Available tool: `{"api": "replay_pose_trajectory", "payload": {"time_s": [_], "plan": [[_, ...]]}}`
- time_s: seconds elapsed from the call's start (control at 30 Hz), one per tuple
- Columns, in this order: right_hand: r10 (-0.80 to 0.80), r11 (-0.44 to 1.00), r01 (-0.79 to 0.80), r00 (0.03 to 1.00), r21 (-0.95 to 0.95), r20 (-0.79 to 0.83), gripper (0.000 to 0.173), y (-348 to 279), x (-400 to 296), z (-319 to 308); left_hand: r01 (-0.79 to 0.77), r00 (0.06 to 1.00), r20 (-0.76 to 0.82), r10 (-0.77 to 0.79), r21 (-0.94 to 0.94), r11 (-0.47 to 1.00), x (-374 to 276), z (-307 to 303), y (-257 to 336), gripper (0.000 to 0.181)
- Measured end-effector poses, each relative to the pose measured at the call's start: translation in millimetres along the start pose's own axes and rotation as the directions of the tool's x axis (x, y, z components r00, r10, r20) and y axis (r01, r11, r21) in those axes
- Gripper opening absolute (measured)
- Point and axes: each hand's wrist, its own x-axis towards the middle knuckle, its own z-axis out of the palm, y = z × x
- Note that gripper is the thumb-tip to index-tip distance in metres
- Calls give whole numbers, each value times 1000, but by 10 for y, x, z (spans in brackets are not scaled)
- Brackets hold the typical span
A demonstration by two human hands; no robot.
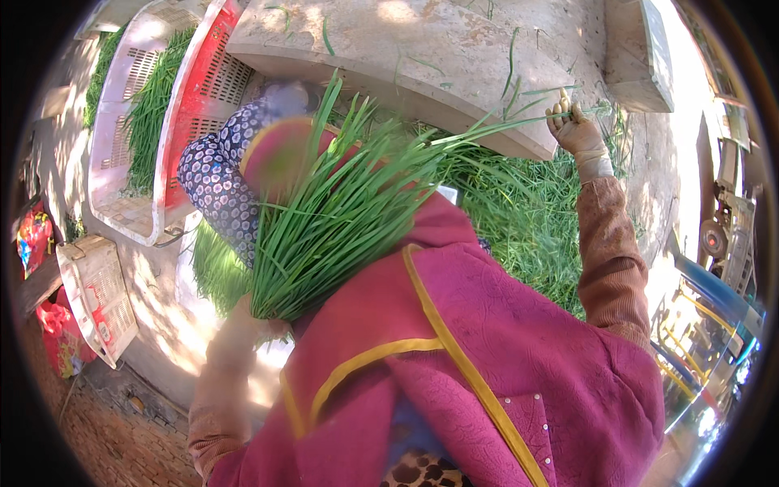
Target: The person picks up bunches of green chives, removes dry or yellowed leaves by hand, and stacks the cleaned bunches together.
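Observation:
Long green leaf blades, probably garlic chives (pixel 341 225), form a thick bunch that fans out from my left hand (pixel 268 325). That hand grips the bunch at its lower end, in front of the magenta apron, and is partly hidden and blurred. Far out to the upper right, my right hand (pixel 571 125), in a pale, soiled glove, has its fingers curled on the ends of a few blades stretching out from the bunch. Below this hand, a heap of loose green blades (pixel 529 219) lies on the ground, beside the apron.
A stone slab (pixel 389 49) with stray blades on it lies ahead. At upper left, a white and red plastic crate (pixel 125 213) holds more blades. Another crate (pixel 112 298) stands tilted at left, near red bags (pixel 58 332). A bent limb in floral cloth (pixel 222 176) is beside the bunch.

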Motion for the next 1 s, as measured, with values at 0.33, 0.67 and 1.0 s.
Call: {"api": "replay_pose_trajectory", "payload": {"time_s": [0.33, 0.67, 1.0], "plan": [[-217, 924, 367, 735, 108, -642, 29, -1195, -1085, -2226, -13, 991, 134, 18, -37, 999, 195, 212, 223, 55], [-437, -246, -563, 791, -789, -428, 33, -928, -1083, -3080, -296, 920, 270, 284, 6, 955, 181, 339, 1584, 60], [248, 967, -181, 528, -177, 813, 113, 1683, -1449, 984, -325, 887, 383, 257, 126, 937, 761, 1393, 2374, 44]]}}
